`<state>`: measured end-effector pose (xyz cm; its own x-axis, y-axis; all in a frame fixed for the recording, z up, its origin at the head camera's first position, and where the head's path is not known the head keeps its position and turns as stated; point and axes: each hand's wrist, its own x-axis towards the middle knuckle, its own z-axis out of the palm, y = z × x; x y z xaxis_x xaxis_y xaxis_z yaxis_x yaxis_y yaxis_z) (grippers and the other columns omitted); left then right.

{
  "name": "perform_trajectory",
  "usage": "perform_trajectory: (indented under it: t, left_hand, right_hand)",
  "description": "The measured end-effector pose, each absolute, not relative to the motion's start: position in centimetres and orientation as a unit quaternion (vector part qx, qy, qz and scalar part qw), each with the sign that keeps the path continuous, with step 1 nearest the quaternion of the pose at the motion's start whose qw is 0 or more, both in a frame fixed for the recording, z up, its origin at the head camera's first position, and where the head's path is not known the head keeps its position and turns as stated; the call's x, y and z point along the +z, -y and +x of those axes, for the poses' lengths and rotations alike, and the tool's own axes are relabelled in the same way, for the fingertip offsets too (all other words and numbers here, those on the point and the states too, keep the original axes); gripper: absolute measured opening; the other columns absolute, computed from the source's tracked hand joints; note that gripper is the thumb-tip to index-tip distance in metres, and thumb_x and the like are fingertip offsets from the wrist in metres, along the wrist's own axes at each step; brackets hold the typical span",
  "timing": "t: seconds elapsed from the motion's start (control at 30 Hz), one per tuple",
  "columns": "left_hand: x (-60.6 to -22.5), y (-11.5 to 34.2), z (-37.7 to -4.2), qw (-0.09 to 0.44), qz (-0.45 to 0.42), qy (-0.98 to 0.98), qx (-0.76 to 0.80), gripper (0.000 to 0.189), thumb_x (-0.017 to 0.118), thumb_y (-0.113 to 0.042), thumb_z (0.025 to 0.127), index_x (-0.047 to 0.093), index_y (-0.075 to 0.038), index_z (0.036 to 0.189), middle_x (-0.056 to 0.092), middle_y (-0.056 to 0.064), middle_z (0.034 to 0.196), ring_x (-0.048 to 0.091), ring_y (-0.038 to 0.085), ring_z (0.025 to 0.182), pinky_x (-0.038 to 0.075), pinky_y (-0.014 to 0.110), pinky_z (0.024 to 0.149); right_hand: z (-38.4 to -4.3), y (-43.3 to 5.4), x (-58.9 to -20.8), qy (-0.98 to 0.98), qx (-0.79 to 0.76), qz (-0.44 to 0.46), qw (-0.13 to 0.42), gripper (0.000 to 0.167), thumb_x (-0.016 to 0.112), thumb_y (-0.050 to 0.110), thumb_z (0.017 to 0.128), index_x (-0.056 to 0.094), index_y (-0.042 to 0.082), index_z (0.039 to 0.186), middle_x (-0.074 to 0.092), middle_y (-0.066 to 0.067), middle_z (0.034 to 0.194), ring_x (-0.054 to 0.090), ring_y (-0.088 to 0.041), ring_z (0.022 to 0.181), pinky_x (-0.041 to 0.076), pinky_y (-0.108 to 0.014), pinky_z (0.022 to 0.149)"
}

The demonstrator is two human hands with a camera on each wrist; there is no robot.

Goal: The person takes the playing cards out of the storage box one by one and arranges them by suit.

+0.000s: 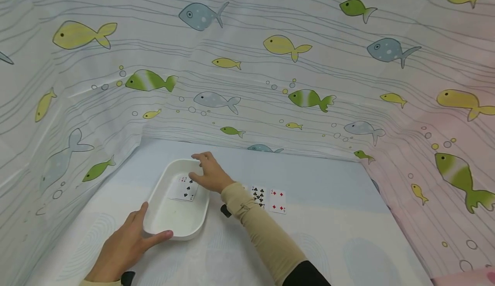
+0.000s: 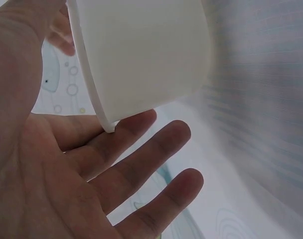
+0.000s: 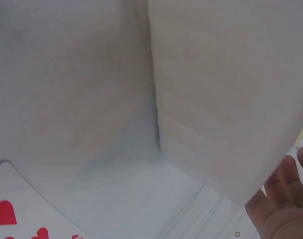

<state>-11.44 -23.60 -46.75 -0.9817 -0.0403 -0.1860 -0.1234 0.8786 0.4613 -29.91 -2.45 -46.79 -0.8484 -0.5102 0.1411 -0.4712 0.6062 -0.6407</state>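
Observation:
A white rectangular tray [image 1: 175, 230] stands on the left part of the table. Playing cards [image 1: 188, 191] lie inside it, a spade card overlapping one with red pips. My left hand [image 1: 125, 241] spans the tray's near left corner: thumb along the near rim, index finger by the left side, the other fingers [image 2: 151, 149] spread under the rim outside. Over the far right rim reaches my right hand [image 1: 210, 174], thumb and index finger apart above the cards. No card shows between them. In the right wrist view, the tray's outer wall [image 3: 226, 99] covers part of this hand.
To the right of the tray lie a nine of clubs [image 1: 258, 195] and a four of diamonds [image 1: 278, 201], face up; the right sleeve [image 1: 255, 221] partly hides another card. A heart card [image 3: 32, 214] shows in the right wrist view. Fish-patterned cloth [image 1: 247, 84] encloses the table.

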Motion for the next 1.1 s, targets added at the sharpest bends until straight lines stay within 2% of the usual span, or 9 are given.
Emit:
perform_trajectory:
  t: [0.17,0.3,0.53,0.67,0.87,1.1]
  left_hand:
    - [-46.7,23.7,-11.4,0.081,-0.035,-0.967,0.24,0.132,0.064,-0.081,0.077,0.013,0.011,0.156,0.035,0.037,0.144,0.055,0.048,0.113,0.048,0.063,0.084]
    - [-46.7,23.7,-11.4,0.083,-0.036,-0.967,0.239,0.131,0.064,-0.081,0.078,0.014,0.011,0.156,0.035,0.037,0.144,0.055,0.048,0.113,0.048,0.062,0.084]
    - [-46.5,23.5,-11.5,0.088,-0.037,-0.967,0.238,0.132,0.063,-0.081,0.078,0.012,0.011,0.156,0.034,0.038,0.145,0.054,0.049,0.115,0.048,0.063,0.085]
    - [-46.5,23.5,-11.6,0.09,-0.038,-0.966,0.238,0.133,0.063,-0.082,0.077,0.01,0.011,0.157,0.033,0.038,0.145,0.053,0.05,0.116,0.047,0.064,0.086]
    - [-46.6,23.5,-11.6,0.09,-0.041,-0.966,0.239,0.134,0.063,-0.083,0.076,0.011,0.01,0.157,0.034,0.037,0.145,0.053,0.05,0.116,0.047,0.064,0.086]
    - [-46.5,23.5,-11.7,0.09,-0.042,-0.966,0.237,0.135,0.063,-0.083,0.076,0.011,0.01,0.157,0.034,0.038,0.145,0.052,0.05,0.117,0.047,0.065,0.087]
  right_hand:
    - [-29.9,3.1,-47.8,-0.901,-0.332,-0.275,0.049,0.061,0.069,0.036,0.097,0.044,0.022,0.152,0.042,-0.002,0.148,0.056,-0.013,0.123,0.051,-0.023,0.093]
    - [-29.8,3.7,-48.6,-0.919,-0.271,-0.284,0.038,0.063,0.07,0.042,0.095,0.046,0.024,0.151,0.046,-0.002,0.147,0.055,-0.012,0.122,0.051,-0.028,0.096]
    - [-29.5,4.4,-49.6,-0.945,-0.078,-0.316,-0.004,0.079,0.07,0.062,0.087,0.048,0.023,0.151,0.054,-0.001,0.145,0.051,-0.015,0.131,0.042,-0.031,0.109]
    - [-29.6,4.8,-49.8,-0.95,-0.026,-0.31,0.006,0.089,0.069,0.07,0.083,0.044,0.023,0.154,0.055,0.002,0.144,0.052,-0.014,0.131,0.038,-0.032,0.112]
    - [-29.5,5.1,-49.8,-0.954,0.006,-0.299,0.036,0.092,0.07,0.072,0.08,0.042,0.026,0.155,0.06,0.006,0.139,0.056,-0.012,0.128,0.037,-0.032,0.113]
    - [-29.4,5.1,-49.7,-0.953,0.021,-0.302,0.026,0.088,0.072,0.068,0.08,0.045,0.026,0.153,0.06,0.007,0.138,0.056,-0.012,0.126,0.036,-0.031,0.113]
